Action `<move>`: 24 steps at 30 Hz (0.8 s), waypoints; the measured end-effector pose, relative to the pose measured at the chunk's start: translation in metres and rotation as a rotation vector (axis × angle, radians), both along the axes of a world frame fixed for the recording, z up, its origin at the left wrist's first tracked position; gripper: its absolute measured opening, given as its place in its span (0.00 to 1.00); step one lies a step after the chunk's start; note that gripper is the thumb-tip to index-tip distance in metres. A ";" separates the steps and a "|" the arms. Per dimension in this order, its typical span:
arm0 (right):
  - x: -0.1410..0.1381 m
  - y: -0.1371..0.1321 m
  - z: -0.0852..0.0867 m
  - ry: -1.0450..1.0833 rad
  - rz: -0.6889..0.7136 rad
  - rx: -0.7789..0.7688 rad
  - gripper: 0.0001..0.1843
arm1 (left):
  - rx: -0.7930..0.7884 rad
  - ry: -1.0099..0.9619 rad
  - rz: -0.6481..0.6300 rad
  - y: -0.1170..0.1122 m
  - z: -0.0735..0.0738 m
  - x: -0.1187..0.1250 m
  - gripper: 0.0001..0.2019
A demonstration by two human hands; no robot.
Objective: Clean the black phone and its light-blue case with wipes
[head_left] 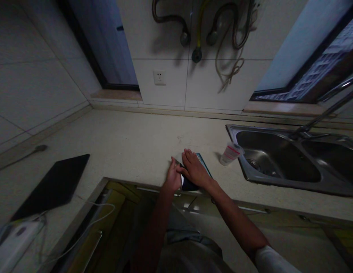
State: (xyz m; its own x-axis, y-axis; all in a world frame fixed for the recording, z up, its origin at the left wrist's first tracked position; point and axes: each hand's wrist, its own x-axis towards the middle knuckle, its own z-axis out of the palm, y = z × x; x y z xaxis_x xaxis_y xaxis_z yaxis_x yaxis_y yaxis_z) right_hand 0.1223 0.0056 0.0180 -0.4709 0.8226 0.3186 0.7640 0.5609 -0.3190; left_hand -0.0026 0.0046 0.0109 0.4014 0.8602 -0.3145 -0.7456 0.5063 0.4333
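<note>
Near the counter's front edge lies a dark, glossy smartphone (188,185), partly covered by my hands. At its left side is my left hand (173,177), gripping the edge with one digit pointing up; its other fingers are mostly hidden. My right hand (195,168) rests flat, palm down, with fingers stretched forward and close together, and its thumb reaches over the phone toward my left hand. From under the right hand shows a flat teal-edged thing (204,163), whose kind I cannot make out.
A clear plastic cup (231,154) with red print tilts against the rim of a steel double sink (243,161). To the left lie a black flat panel (55,184), a white cable (101,220) and a pale blurred object (18,239). Hoses and an outlet (159,77) are on the wall.
</note>
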 end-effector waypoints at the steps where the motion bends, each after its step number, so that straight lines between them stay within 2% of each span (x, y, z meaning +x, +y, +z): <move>1: -0.006 -0.001 0.001 -0.020 0.030 0.003 0.38 | -0.009 -0.015 0.006 0.000 0.000 -0.001 0.31; 5: -0.020 -0.021 -0.003 -0.094 0.166 0.021 0.42 | -0.071 -0.061 -0.031 0.002 -0.001 -0.006 0.39; 9: -0.003 -0.052 -0.012 -0.096 0.227 0.034 0.41 | -0.069 -0.092 -0.077 0.003 -0.002 -0.010 0.43; 12: 0.020 -0.072 -0.016 -0.085 0.246 0.022 0.43 | -0.020 -0.068 -0.015 0.007 -0.006 -0.007 0.35; 15: 0.038 -0.084 -0.018 -0.073 0.201 -0.001 0.43 | 0.028 -0.013 0.077 0.009 -0.011 -0.003 0.25; 19: 0.045 -0.082 -0.022 0.014 0.061 -0.029 0.42 | -0.003 -0.018 -0.009 0.008 -0.014 -0.002 0.26; 21: 0.041 -0.073 -0.022 0.073 0.016 -0.060 0.41 | -0.019 -0.020 -0.043 0.006 -0.014 -0.003 0.26; 24: 0.030 -0.052 -0.019 0.190 -0.004 -0.146 0.39 | -0.041 0.001 -0.026 0.004 -0.011 -0.003 0.25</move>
